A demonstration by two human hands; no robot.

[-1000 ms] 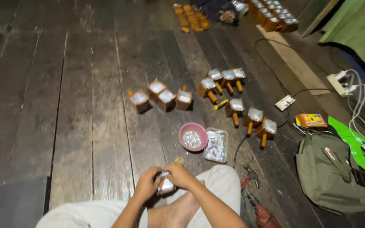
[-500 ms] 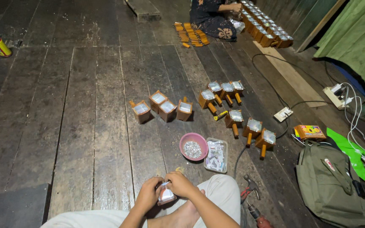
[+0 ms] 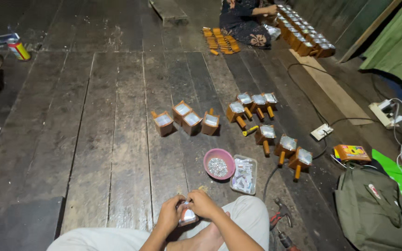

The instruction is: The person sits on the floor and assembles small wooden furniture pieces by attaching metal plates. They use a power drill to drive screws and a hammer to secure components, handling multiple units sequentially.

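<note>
Both hands meet low in the view, at 6 o'clock, over the person's crossed legs: the left hand (image 3: 170, 214) and the right hand (image 3: 204, 204) each pinch a side of a small shiny packet (image 3: 188, 216), so both grips are clenched on it, fingertips doing the work. Whether the packet is being opened or folded cannot be told. For fine work like this, the packet seems best kept close over the lap, with the thumbs near its edge so nothing spills onto the dark plank floor (image 3: 94, 139). A pink bowl (image 3: 219, 163) of small silvery bits sits just ahead at 12 o'clock, with a clear tray (image 3: 244, 175) touching or just beside it at 1 o'clock. Beyond them stand 10 small wooden boxes (image 3: 191, 122), 6 with peg handles. Another person (image 3: 245, 18) sits far off at 12 o'clock.
</note>
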